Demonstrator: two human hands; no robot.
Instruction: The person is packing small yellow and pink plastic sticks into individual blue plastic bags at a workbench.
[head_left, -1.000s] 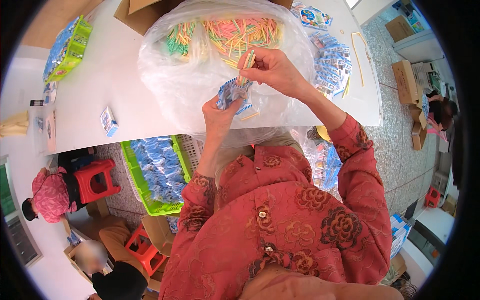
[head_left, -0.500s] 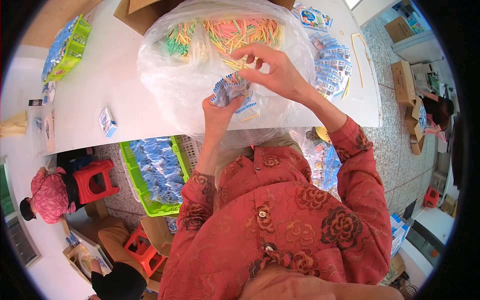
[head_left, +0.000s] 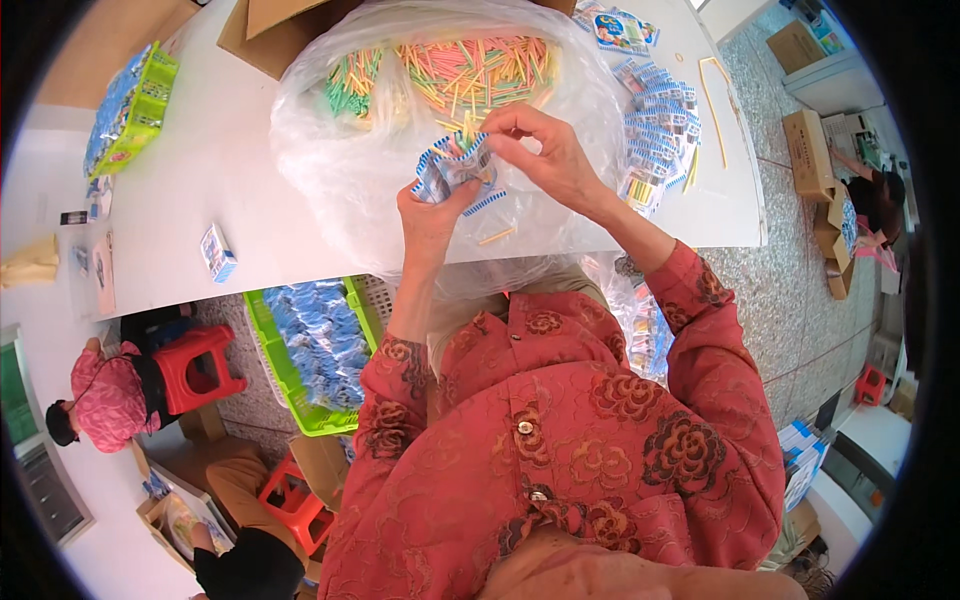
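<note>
My left hand (head_left: 428,222) is wrapped round a small blue-and-white plastic packet (head_left: 436,178), with its mouth facing up and away from me. Thin pastel sticks (head_left: 464,138) poke out of that mouth. On the packet's right rim, the thumb and fingertips of my right hand (head_left: 548,158) come together in a pinch; the exact contact is partly hidden. Just beyond both hands lies a large clear plastic bag (head_left: 310,150), opened wide, with many pink, yellow and green sticks (head_left: 475,75) inside. One loose yellow stick (head_left: 496,237) rests near the table's front edge.
Filled packets (head_left: 662,125) fan out right of the bag. A cardboard box (head_left: 250,40) stands behind it. On the white table's (head_left: 180,230) left are a small box (head_left: 217,252) and a green basket (head_left: 150,110). Another green crate (head_left: 320,340) of packets sits below. Co-workers sit at left and right.
My right hand has come down from above the sticks to the packet's rim, its fingers closing. Sticks now show upright in the packet's mouth. My left hand keeps its hold.
</note>
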